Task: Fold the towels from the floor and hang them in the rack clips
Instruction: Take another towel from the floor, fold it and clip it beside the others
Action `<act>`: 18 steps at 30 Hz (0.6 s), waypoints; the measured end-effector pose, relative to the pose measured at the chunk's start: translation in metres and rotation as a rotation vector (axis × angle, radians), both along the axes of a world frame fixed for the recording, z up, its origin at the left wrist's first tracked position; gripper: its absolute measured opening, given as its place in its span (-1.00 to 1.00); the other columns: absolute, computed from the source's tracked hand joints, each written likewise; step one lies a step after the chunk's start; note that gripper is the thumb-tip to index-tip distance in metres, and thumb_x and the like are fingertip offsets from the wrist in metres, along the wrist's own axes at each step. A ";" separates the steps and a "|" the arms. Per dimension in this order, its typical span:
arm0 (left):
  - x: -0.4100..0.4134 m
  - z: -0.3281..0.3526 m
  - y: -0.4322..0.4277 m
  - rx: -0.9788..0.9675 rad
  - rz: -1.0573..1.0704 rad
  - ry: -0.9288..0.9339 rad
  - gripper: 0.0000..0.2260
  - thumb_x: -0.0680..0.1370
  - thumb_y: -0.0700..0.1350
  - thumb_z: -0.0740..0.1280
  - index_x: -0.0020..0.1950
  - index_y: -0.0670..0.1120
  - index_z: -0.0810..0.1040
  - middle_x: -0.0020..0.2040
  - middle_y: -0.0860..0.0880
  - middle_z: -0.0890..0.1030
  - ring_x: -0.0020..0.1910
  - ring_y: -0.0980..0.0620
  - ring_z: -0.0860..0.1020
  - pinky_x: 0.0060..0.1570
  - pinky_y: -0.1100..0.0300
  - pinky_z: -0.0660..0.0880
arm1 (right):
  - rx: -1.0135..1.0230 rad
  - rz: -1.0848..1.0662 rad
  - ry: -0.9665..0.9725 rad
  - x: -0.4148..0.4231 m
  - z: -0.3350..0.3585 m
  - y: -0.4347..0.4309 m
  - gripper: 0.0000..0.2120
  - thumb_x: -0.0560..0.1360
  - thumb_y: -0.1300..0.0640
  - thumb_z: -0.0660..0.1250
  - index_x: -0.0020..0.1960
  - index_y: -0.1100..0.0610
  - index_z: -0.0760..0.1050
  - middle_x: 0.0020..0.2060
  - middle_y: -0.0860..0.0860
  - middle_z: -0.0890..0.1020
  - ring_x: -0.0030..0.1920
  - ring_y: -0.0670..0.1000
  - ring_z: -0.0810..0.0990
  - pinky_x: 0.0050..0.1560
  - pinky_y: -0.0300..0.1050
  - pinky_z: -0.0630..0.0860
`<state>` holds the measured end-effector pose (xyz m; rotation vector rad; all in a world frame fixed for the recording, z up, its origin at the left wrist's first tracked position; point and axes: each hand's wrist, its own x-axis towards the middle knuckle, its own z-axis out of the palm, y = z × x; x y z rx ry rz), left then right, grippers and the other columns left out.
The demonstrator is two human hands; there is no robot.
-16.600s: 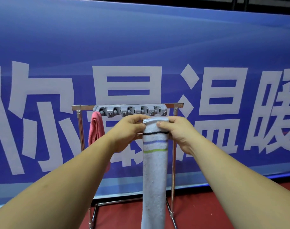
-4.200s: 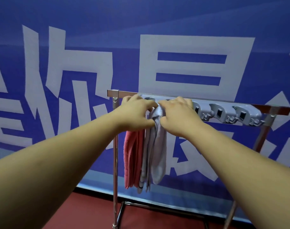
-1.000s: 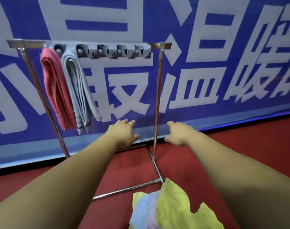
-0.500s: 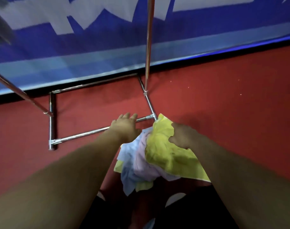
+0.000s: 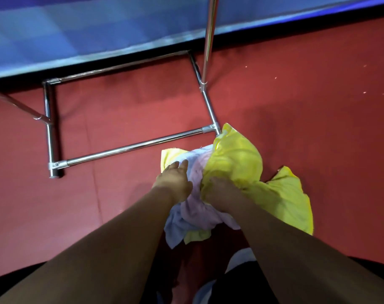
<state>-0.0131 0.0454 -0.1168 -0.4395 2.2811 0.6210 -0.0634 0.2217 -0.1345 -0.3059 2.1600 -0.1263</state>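
Down on the floor [image 5: 318, 106], just right of centre: a pile [image 5: 199, 154] of loose towels, none folded yet. Yellow towel [image 5: 234, 159] on top, spilling toward 4 o'clock; pink towel [image 5: 199, 211] under it; blue towel [image 5: 175, 231] lowest, poking out at 7 o'clock. Left hand [image 5: 175, 181] flat on the pile, fingers [image 5: 183, 164] straight and relaxed, gripping nothing. Right hand [image 5: 217, 189] clenched into the bunched edge of the yellow towel, fingers buried in cloth. Looks like the picking-out step, one towel from the heap. Best to lift the yellow towel alone: press the rest down with the flat left hand, draw up and toward 3 o'clock, then hunt for two corners before folding. Worth minding the yellow tip at 12 o'clock, just beside the corner joint of the rack base [image 5: 131, 148]; could snag there. Rack base at 10 o'clock of the pile, post [image 5: 208, 40] rising at 12, banner [image 5: 99, 29] behind. Open floor from 1 to 4 o'clock and again at 8 to 9; cramped at 6, close to the body.
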 end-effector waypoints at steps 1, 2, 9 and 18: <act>0.004 -0.005 -0.002 0.006 0.002 -0.017 -0.23 0.64 0.04 0.31 0.76 -0.03 -0.01 0.75 -0.13 0.07 0.71 -0.14 0.11 0.62 -0.08 0.23 | 0.003 0.023 0.002 0.005 -0.008 -0.003 -0.49 0.66 0.00 0.28 0.58 0.11 0.37 0.51 0.19 0.45 0.49 0.23 0.44 0.47 0.13 0.39; 0.007 -0.009 -0.004 0.007 0.007 -0.033 -0.23 0.63 0.01 0.31 0.76 -0.03 0.00 0.75 -0.14 0.08 0.71 -0.15 0.13 0.61 -0.09 0.24 | 0.006 0.053 0.007 0.009 -0.014 -0.005 -0.52 0.66 0.01 0.27 0.56 0.09 0.39 0.50 0.18 0.46 0.48 0.22 0.45 0.46 0.12 0.39; 0.013 -0.016 -0.001 0.027 0.021 -0.085 -0.28 0.63 -0.07 0.31 0.74 -0.05 0.07 0.71 -0.15 0.16 0.66 -0.20 0.24 0.58 -0.10 0.30 | 0.033 0.187 -0.085 0.010 -0.044 0.002 -0.52 0.64 -0.05 0.33 0.54 0.00 0.43 0.49 0.09 0.45 0.52 0.16 0.41 0.50 0.03 0.32; 0.006 -0.013 0.013 0.055 0.022 -0.107 -0.32 0.64 -0.13 0.27 0.73 -0.01 0.08 0.71 -0.12 0.15 0.63 -0.19 0.30 0.51 -0.11 0.38 | -0.020 0.156 -0.070 0.016 -0.051 0.007 -0.50 0.65 0.02 0.29 0.57 0.05 0.35 0.50 0.15 0.43 0.51 0.17 0.41 0.49 0.02 0.35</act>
